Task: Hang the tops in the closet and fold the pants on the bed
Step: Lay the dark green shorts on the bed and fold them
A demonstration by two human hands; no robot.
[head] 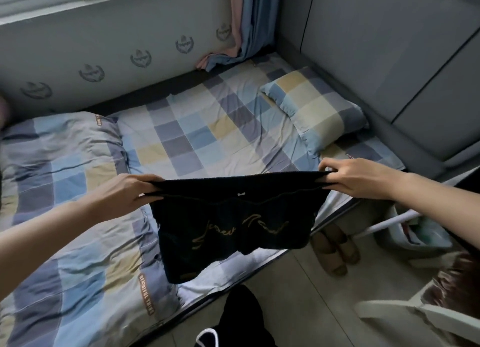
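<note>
I hold a pair of black shorts (233, 227) with gold script lettering stretched out by the waistband over the near edge of the bed (181, 144). My left hand (130, 193) grips the waistband's left end and my right hand (361, 177) pinches its right end. The legs of the shorts hang down, and their lower left part touches the folded quilt.
A folded checked quilt (65, 190) lies on the bed's left side and a matching pillow (317, 107) at the right. Slippers (335, 248) sit on the floor under the bed's edge. A laundry basket (420, 232) stands at right. Curtains (249, 24) hang in the far corner.
</note>
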